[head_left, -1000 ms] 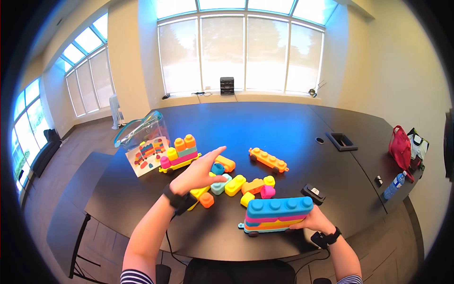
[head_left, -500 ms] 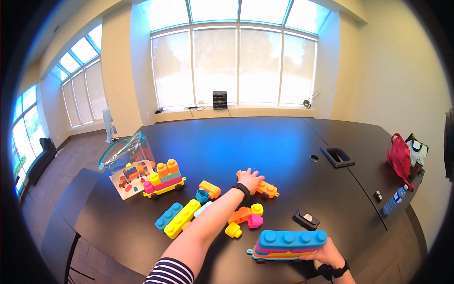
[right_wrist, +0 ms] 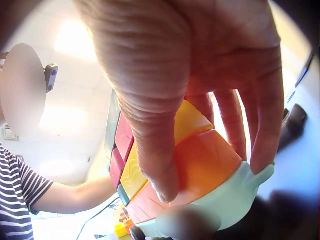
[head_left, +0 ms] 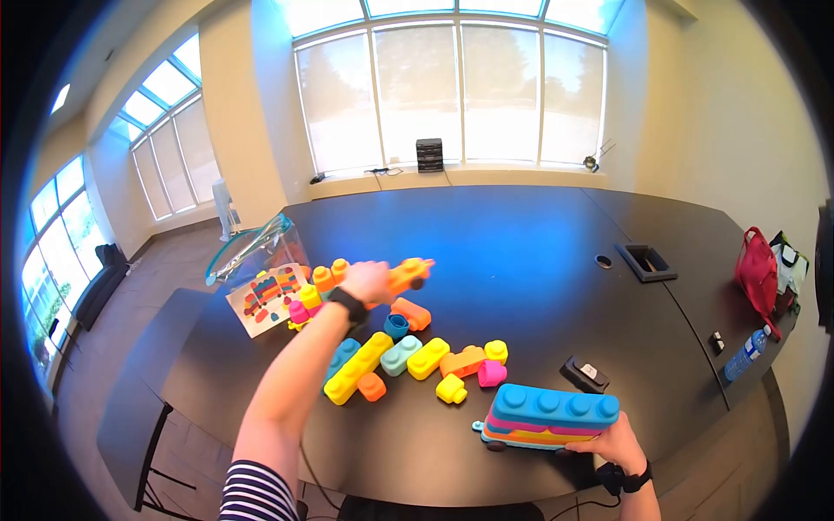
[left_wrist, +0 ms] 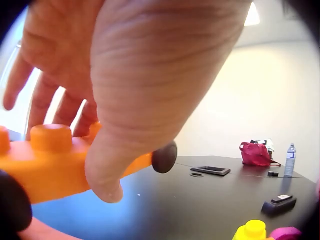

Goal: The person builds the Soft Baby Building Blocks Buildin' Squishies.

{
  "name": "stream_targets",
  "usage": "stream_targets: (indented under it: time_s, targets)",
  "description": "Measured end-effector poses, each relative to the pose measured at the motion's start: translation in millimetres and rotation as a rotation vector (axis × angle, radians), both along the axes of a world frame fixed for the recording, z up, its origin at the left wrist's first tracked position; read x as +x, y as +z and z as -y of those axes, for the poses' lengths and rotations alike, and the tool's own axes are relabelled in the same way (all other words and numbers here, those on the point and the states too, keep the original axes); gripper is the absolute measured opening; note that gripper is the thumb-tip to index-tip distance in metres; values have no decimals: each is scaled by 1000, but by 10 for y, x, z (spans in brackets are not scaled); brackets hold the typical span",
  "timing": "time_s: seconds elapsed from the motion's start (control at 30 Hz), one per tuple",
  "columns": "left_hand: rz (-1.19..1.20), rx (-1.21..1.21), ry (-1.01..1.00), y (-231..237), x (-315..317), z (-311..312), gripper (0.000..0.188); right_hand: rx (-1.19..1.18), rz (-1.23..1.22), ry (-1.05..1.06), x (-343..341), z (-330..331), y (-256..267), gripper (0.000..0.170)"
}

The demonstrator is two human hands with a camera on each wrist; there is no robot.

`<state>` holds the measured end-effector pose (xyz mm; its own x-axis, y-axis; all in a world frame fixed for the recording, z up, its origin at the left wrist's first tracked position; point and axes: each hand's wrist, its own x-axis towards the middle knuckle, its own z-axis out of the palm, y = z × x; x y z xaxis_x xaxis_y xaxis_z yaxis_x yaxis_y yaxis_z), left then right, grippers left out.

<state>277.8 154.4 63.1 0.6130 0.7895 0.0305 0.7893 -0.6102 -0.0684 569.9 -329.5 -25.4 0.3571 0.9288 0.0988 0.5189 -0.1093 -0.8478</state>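
Observation:
My left hand (head_left: 367, 282) grips an orange wheeled toy wagon base (head_left: 410, 274), held up over the table's left side. In the left wrist view, the thumb lies along the near side of the studded base (left_wrist: 50, 167), with fingers behind it. The hand partly covers a toy train car (head_left: 304, 311) with pink, yellow and orange blocks. At the front right, my right hand (head_left: 618, 441) holds the end of a stacked wagon (head_left: 549, 417), its long blue block on top and wheels below. In the right wrist view the thumb presses the wagon's orange block (right_wrist: 205, 160).
Several loose blocks, including a long yellow block (head_left: 358, 369) and a magenta block (head_left: 492, 373), lie mid-table. A clear bag (head_left: 291, 239) and picture card (head_left: 252, 317) stand back left. Rightward are a black device (head_left: 585, 375), a water bottle (head_left: 747, 354) and a red bag (head_left: 757, 273).
My left hand reached across to the orange wagon base, took hold of it and carried it left, beside the train car. The right hand keeps its hold on the stacked wagon.

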Motion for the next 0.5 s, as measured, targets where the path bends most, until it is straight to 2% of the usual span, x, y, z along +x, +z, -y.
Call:
stream_targets:
  time_s: [0.13,0.23,0.3,0.4,0.5]
  targets:
    - [-202,-50,235,-122,-1073,188,57,7,-28,15,-6,-40,-43,67]
    - [-197,-27,308,-551,-1692,210,55,19,-57,27,-51,-86,-35,65]
    - [-170,-56,358,-782,-1865,233,54,58,-79,31,-53,-126,-92,64]
    - [151,-167,234,-878,-2025,371,53,58,-69,45,-116,-174,-24,64]
    - [383,-38,153,-785,-1926,613,42,26,-63,51,-165,-189,-16,66]
